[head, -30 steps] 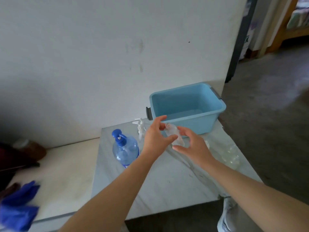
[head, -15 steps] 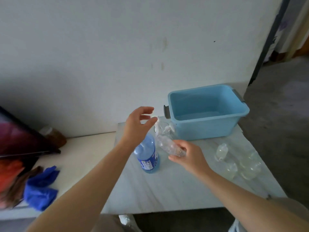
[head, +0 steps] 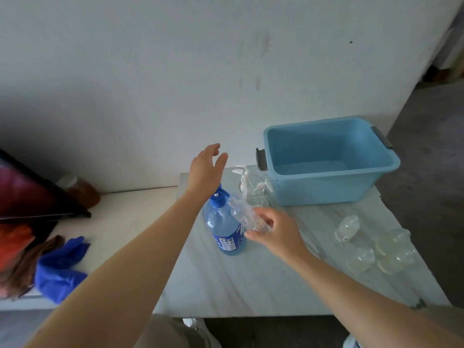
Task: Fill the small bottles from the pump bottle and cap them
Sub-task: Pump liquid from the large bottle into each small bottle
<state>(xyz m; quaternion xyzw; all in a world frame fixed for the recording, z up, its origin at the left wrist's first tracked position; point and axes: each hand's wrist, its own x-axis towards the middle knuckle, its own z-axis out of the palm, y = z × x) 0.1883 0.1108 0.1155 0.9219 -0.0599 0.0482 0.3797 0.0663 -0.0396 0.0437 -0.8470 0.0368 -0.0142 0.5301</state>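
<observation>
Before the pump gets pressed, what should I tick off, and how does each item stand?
1. Pump bottle upright on the table: ok.
2. Right hand has a grip on the small bottle: ok.
3. Small bottle's mouth under the spout: cannot tell; it tilts toward the pump head.
4. Left hand on the pump head: not ok; open, fingers raised.
5. Spare bottles clear of both arms: ok.

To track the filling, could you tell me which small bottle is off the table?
The small bottle the right hand holds tilted by the pump bottle; the others rest on the table.
</observation>
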